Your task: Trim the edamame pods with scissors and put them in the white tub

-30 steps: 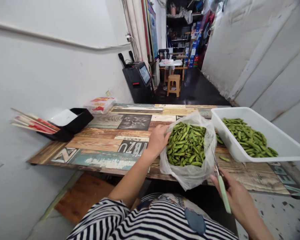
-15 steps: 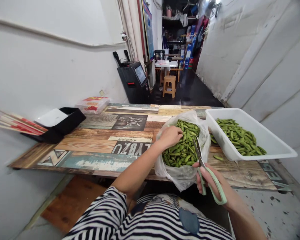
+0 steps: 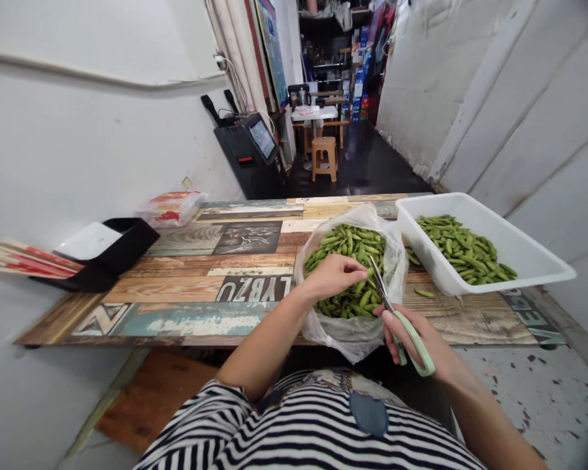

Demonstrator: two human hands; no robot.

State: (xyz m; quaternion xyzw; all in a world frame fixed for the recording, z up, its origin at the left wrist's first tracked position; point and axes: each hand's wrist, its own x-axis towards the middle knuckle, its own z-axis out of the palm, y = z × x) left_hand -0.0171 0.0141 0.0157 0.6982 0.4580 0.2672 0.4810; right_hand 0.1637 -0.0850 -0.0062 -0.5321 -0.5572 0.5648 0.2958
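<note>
A clear plastic bag full of green pods stands open on the patterned wooden table. Above the pods, my left hand is closed in a pinch on a green pod, close to the scissor blades. Green-handled scissors are in my right hand, their tips pointing up at the pod beside my left fingertips. Right of the bag, a white tub holds more pods. One loose pod lies on the table between bag and tub.
At the left edge stands a black holder with chopsticks and a white dish. Behind it lies a red and white plastic packet. Past the table are a black machine with a screen and a tan stool.
My left hand has lifted from among the pods, and a pod now shows at its fingertips by the scissor blades. The whole view has shifted slightly.
</note>
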